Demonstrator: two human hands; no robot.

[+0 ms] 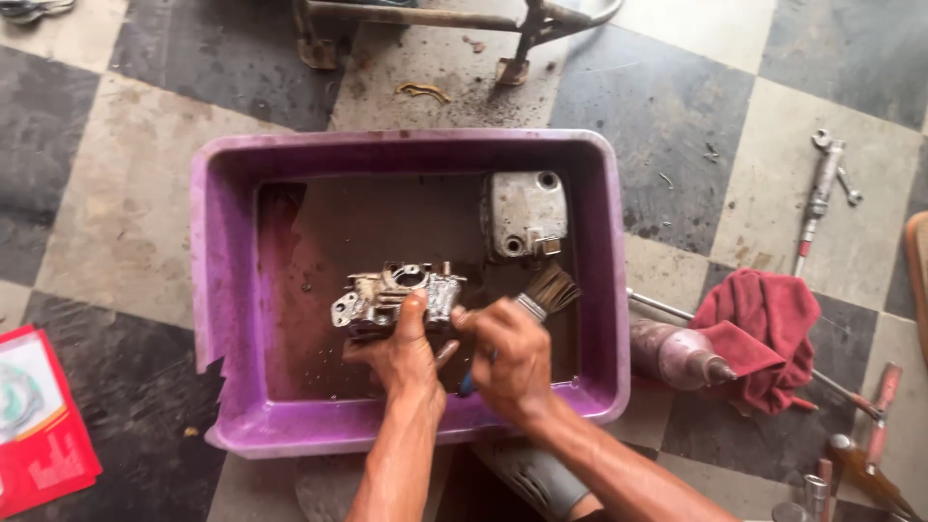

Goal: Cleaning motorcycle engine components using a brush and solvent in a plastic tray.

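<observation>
Left hand (404, 353) grips a grimy metal engine part (396, 296) from below, thumb pressed up over its near face, so the part sits just above and partly behind the hand, a little left of the frame's centre. Right hand (509, 356), touching the left at the fingertips, is closed around the blue handle of a paintbrush (541, 295); the dark bristles fan out up and to the right of the knuckles, just beside the right end of the engine part but apart from it. Both hands and the part hover inside a purple plastic tub (217, 290) holding a shallow pool of dark, murky liquid, its near left rim chipped. In the tub's upper right corner lies a pale grey metal cover (525, 214), well clear of the brush. Right of the tub, on the chequered floor (126, 213), a dusty pink oil can (674, 354) lies on its side, its nozzle touching a crumpled red rag (764, 329). Further right rest a spanner (824, 188) and, toward the lower right corner, red-handled tools (880, 411). A red booklet (43, 425) shows at the lower left edge, and a rusty metal stand (435, 24) crosses the top of the frame.
</observation>
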